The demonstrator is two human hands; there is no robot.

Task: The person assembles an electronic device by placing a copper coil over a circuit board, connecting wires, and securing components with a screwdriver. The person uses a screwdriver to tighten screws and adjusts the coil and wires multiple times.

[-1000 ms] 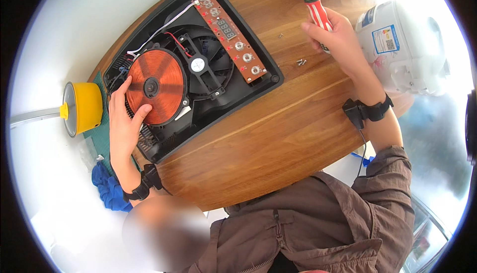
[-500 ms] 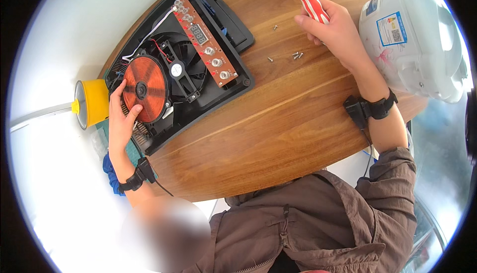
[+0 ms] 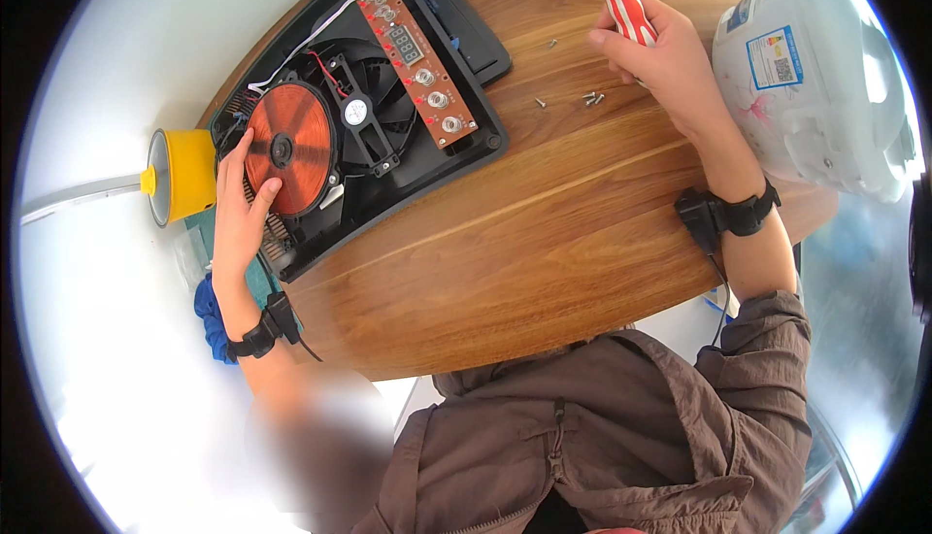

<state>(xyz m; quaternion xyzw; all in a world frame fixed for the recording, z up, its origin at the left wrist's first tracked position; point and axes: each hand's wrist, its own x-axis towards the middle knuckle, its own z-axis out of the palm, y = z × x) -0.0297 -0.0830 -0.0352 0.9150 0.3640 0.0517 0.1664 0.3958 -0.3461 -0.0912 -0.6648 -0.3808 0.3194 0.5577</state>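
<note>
At the left, a round copper heating coil (image 3: 290, 161) sits in the black housing of an opened induction cooker (image 3: 437, 167). Against the coil's left rim rests my left hand (image 3: 239, 214), thumb and fingers spread apart. Beside the coil is a black cooling fan (image 3: 383, 126) with a white hub. A brown circuit board (image 3: 413, 58) with a digit display and coiled springs lies along the housing's right side. My right hand (image 3: 670, 58) is wrapped around the red and white handle of a screwdriver (image 3: 626, 12), its shaft pointing away; the tip is out of view.
Several small screws (image 3: 594, 98) lie loose on the wooden table (image 3: 466, 262) between the housing and my right hand. A white appliance (image 3: 815, 87), like a rice cooker, stands at the right. A yellow cylinder (image 3: 184, 177) is left of the housing, near blue cloth (image 3: 211, 318).
The whole view has shifted, so table, housing and screws appear slightly higher and further right. My left hand stays at the coil and my right hand keeps the screwdriver.
</note>
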